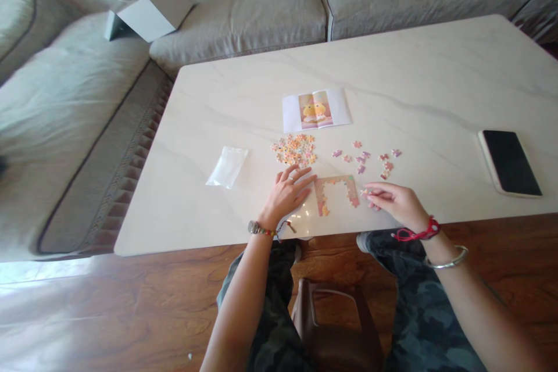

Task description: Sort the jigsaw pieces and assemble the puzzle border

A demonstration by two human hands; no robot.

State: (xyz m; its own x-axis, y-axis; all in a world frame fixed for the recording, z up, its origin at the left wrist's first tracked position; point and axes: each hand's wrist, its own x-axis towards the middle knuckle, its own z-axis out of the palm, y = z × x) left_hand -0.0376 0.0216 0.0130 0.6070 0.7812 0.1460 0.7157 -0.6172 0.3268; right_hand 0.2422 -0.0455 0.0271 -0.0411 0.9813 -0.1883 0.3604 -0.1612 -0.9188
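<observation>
My left hand (288, 193) lies on the white table with its fingers spread, just left of a partly joined jigsaw puzzle (335, 180). The joined pieces form a top edge and two sides around a bare middle. My right hand (394, 202) pinches a small puzzle piece (365, 192) to the right of that frame. Above my left hand sits a heap of loose puzzle pieces (295, 150), mostly orange and pink. Several scattered pieces (361, 158) lie beyond the frame on the right. Behind them rests a creased picture sheet (316, 110) showing yellow figures.
A clear plastic bag (227, 167) lies to the left on the table (414, 87). At the right is a phone (510, 163). A grey sofa (261, 11) borders the far side, with a white box (157, 6) on it. A brown stool (335, 325) stands below.
</observation>
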